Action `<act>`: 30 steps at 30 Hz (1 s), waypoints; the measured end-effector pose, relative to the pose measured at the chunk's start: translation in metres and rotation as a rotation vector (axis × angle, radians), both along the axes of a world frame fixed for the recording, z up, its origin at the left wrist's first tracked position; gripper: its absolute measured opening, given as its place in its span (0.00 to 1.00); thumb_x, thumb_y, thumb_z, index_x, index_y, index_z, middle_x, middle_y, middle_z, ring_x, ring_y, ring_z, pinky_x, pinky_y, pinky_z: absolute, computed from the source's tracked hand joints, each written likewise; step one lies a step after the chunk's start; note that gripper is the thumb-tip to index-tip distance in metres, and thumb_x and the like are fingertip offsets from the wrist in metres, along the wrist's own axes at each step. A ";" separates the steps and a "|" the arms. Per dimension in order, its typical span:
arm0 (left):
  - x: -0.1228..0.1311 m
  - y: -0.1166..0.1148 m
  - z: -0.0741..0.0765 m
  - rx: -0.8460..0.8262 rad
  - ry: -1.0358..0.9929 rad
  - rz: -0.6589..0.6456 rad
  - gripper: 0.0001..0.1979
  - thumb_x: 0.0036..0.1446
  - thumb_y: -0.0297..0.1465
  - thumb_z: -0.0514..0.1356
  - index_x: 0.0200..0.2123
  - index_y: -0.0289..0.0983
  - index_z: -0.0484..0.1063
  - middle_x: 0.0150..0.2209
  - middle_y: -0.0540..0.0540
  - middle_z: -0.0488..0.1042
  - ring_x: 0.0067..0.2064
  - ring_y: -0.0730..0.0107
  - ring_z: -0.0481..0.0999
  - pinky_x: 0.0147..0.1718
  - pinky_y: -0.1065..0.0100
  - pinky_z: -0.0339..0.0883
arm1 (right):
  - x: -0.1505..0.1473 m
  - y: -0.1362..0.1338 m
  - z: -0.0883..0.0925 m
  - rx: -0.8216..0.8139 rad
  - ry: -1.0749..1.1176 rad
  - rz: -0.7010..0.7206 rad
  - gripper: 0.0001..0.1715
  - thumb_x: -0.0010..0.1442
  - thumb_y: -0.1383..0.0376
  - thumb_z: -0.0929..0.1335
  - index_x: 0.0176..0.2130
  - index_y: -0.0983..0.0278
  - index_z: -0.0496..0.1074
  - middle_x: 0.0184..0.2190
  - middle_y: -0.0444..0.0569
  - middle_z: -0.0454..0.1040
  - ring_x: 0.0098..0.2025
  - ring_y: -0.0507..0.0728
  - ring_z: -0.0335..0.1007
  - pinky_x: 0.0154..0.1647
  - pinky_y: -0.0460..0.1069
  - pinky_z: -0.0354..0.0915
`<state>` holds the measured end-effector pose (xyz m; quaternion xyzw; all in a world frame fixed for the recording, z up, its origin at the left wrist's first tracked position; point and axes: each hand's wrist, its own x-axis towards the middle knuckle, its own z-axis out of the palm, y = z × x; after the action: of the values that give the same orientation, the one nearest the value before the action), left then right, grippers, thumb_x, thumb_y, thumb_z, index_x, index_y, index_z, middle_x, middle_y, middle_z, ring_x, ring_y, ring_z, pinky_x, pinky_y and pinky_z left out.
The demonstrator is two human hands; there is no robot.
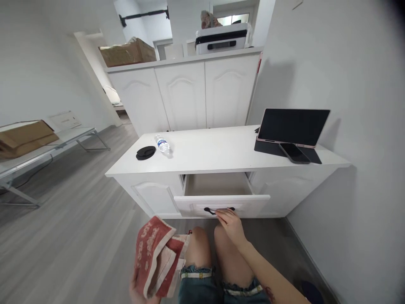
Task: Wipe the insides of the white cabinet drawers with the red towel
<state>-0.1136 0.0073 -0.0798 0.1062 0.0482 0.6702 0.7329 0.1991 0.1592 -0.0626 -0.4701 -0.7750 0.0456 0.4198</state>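
Half cut off, the left hand (138,292) clamps a red towel (154,255); the right hand (231,224) grips the drawer handle (209,210).

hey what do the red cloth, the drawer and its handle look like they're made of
The red cloth looks like soft woven fabric, likely terry, since it folds limply. The drawer seems to be white painted wood or board with a smooth satin finish. The handle is dark, probably metal, possibly plastic.

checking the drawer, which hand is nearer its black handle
Right. The right hand touches the drawer handle; the left hand is down to the left, holding a folded red towel.
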 end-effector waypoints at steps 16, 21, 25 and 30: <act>0.051 0.023 0.023 0.239 0.019 -0.055 0.26 0.64 0.40 0.37 0.56 0.50 0.67 0.55 0.53 0.69 0.57 0.65 0.67 0.58 0.59 0.57 | 0.003 0.093 0.008 -0.286 -0.011 0.000 0.13 0.59 0.69 0.65 0.40 0.60 0.77 0.40 0.47 0.80 0.45 0.57 0.75 0.57 0.57 0.62; 0.055 0.018 0.028 0.290 0.012 -0.122 0.31 0.65 0.42 0.32 0.59 0.39 0.65 0.58 0.45 0.66 0.61 0.61 0.62 0.61 0.54 0.49 | 0.003 0.118 0.012 -0.405 -0.049 -0.023 0.13 0.58 0.68 0.67 0.43 0.59 0.78 0.43 0.45 0.79 0.47 0.56 0.73 0.59 0.52 0.59; 0.058 0.018 0.033 0.332 0.007 -0.157 0.30 0.65 0.41 0.32 0.59 0.43 0.65 0.58 0.48 0.66 0.61 0.66 0.62 0.61 0.60 0.49 | 0.003 0.130 0.010 -0.438 -0.062 -0.045 0.13 0.59 0.67 0.67 0.43 0.58 0.78 0.43 0.44 0.78 0.50 0.57 0.72 0.58 0.51 0.60; 0.068 0.022 0.042 0.342 -0.002 -0.230 0.32 0.65 0.31 0.28 0.59 0.39 0.64 0.59 0.49 0.65 0.61 0.73 0.61 0.62 0.64 0.44 | 0.005 0.138 0.015 -0.478 -0.081 -0.072 0.12 0.58 0.67 0.67 0.42 0.58 0.78 0.42 0.46 0.79 0.50 0.59 0.71 0.55 0.52 0.62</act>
<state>-0.0456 0.0290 -0.0377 0.2332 -0.0792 0.5806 0.7760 0.2045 0.2976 -0.0475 -0.5850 -0.7411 0.1938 0.2665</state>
